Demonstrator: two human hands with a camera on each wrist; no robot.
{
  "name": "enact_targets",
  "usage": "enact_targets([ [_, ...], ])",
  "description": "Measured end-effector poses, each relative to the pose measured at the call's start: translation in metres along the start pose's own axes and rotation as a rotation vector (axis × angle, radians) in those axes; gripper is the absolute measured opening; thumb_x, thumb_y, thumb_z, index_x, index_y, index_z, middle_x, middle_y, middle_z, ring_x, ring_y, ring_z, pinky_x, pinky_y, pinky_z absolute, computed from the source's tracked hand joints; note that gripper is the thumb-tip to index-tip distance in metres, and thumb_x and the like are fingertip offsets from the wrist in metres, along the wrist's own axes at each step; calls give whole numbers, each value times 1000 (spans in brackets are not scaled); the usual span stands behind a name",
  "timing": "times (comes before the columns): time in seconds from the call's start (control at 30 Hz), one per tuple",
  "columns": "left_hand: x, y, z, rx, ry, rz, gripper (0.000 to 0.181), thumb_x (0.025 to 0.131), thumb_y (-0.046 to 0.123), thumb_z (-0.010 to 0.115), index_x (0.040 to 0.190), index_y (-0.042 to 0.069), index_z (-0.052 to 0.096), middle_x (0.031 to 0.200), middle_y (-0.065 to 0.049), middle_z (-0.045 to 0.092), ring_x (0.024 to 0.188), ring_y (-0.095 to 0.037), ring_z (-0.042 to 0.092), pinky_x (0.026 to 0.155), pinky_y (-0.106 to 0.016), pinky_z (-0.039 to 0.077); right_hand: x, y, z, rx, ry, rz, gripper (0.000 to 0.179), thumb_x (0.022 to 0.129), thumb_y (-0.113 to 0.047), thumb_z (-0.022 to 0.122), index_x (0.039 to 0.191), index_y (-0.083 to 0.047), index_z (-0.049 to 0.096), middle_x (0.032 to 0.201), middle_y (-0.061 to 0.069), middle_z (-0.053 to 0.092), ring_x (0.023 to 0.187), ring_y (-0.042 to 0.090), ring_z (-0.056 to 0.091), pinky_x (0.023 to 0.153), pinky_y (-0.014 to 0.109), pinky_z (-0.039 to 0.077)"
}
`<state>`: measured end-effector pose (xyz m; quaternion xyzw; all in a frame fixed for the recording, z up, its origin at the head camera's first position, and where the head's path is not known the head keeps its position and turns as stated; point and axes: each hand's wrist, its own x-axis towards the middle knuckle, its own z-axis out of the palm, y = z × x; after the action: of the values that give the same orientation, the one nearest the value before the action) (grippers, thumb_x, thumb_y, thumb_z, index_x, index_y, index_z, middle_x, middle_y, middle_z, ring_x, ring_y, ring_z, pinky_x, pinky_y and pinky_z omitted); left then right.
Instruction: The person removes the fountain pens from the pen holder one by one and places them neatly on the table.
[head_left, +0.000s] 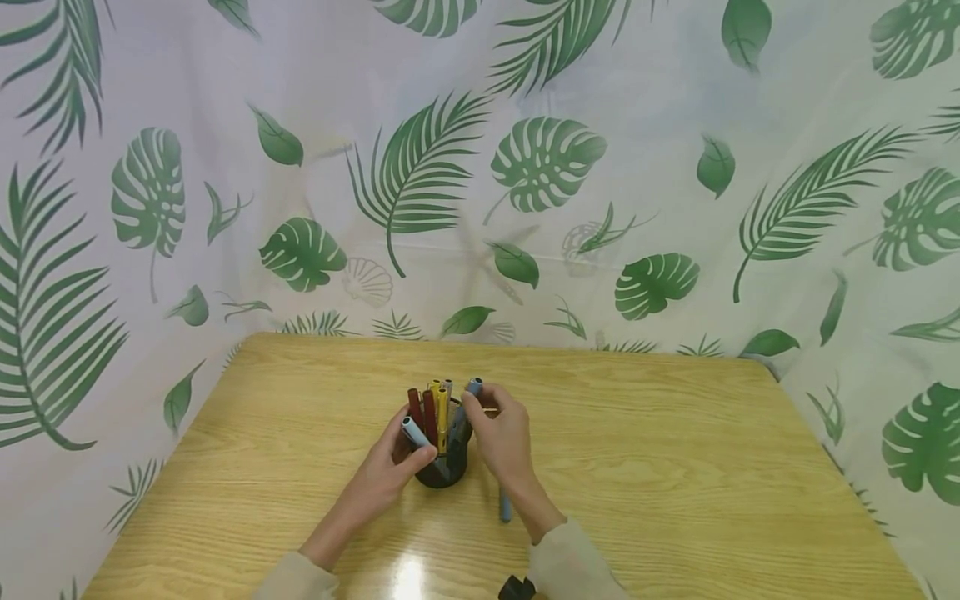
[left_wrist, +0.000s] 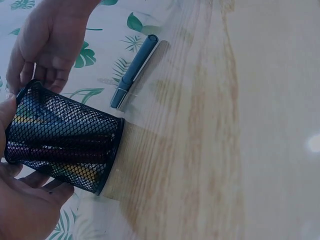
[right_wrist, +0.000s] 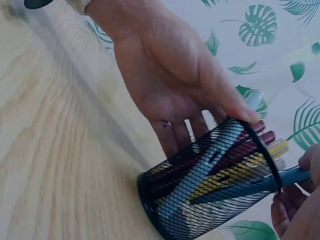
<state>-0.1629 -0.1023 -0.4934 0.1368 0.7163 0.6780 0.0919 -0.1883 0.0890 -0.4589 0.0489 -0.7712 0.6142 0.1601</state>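
My left hand (head_left: 386,467) grips a black mesh pen holder (left_wrist: 65,130) from its left side, thumb near the rim. Inside stand dark red pens (head_left: 429,412), yellow pens (head_left: 442,417), a light blue pen (head_left: 415,432) and a greyish one. At the right of the rim my right hand (head_left: 504,432) pinches a blue pen (right_wrist: 295,176) by its upper end. The lower part of that pen shows through the mesh, inside the holder. A second blue pen (left_wrist: 134,72) lies on the table, partly hidden by the right forearm in the head view.
The wooden table (head_left: 675,467) reaches back to a white curtain (head_left: 660,108) printed with green leaves. A small black object (head_left: 517,587) shows at the bottom edge, beside the right sleeve (head_left: 573,562).
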Motion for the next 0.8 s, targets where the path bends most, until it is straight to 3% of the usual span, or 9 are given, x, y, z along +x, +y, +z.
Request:
enact_targets([
  [0.2,1,0,0,0,-7,20,77,106,16,61,167,13,14,162,-22,35,151,-36,31,119,-53,32,-2,-11,-10,138,28,-26,15,99,-7,70,105,6,72,105,18,73,96,25,71,84,22,56],
  [0.4,1,-1,0,-8,-16,22,77,106,16,61,167,12,14,162,-22,34,151,-37,29,120,-54,29,-4,-10,-19,214,26,-51,18,100,-4,69,110,11,68,112,22,72,106,33,72,90,29,59],
  [0.6,1,-1,0,-9,-11,24,76,106,15,61,166,12,14,163,-23,32,152,-36,27,120,-53,28,-5,-13,-30,238,40,-78,22,101,-5,67,116,11,66,112,21,72,101,27,74,91,42,59],
  [0.8,2,0,0,-1,-1,18,77,106,15,62,166,11,15,162,-23,34,152,-36,28,120,-53,29,-3,-16,-42,289,66,-55,24,102,-9,66,117,10,65,112,18,72,96,21,74,91,42,59],
])
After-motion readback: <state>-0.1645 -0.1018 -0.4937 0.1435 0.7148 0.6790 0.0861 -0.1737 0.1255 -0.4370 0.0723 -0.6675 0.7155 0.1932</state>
